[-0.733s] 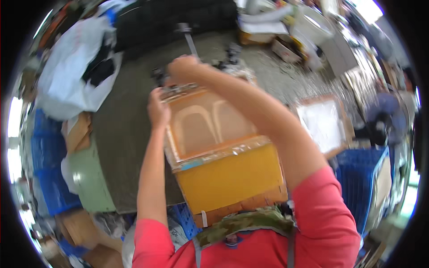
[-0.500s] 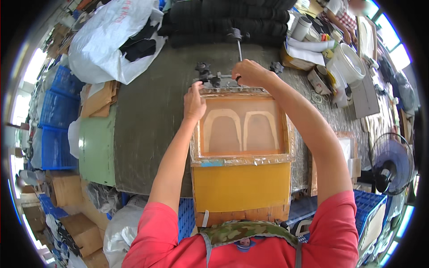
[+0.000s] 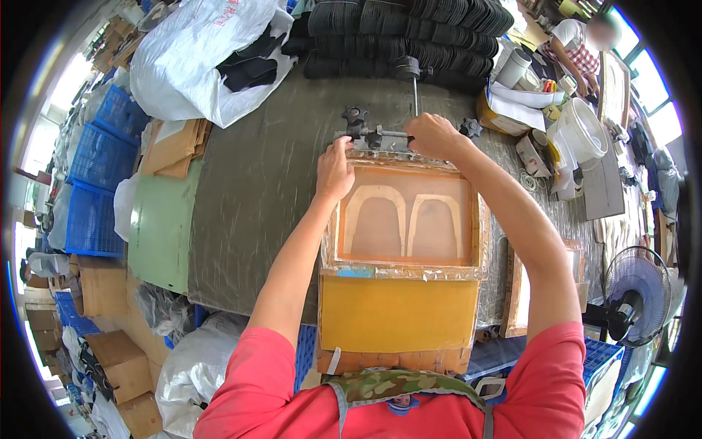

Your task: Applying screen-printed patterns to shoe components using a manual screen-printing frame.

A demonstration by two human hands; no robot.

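A wooden screen-printing frame [image 3: 404, 273] lies in front of me, its orange mesh showing two pale arch shapes. My left hand [image 3: 335, 172] is closed around the frame's far left corner, fingertips close to the metal hinge clamp [image 3: 395, 134]. On that clamp are black star knobs [image 3: 356, 122]; a metal rod [image 3: 416, 95] rises from it. My right hand [image 3: 436, 137] is closed at the right part of the clamp, over what looks like a dark knob mostly hidden by the fingers. Nearer to me, a yellow board [image 3: 398, 314] extends from beneath the frame.
Black stacked pieces [image 3: 402, 40] line the table's far side. A white sack [image 3: 197, 58] and brown envelopes [image 3: 175, 150] lie left. At right are a white bucket [image 3: 581, 128], another frame [image 3: 518, 296] and a fan [image 3: 636, 296]. A person [image 3: 574, 51] sits far right.
The whole view has shifted slightly, so the table and its things appear farther right and a little lower. Both hands stay at the clamp and frame; the right fingers have turned slightly.
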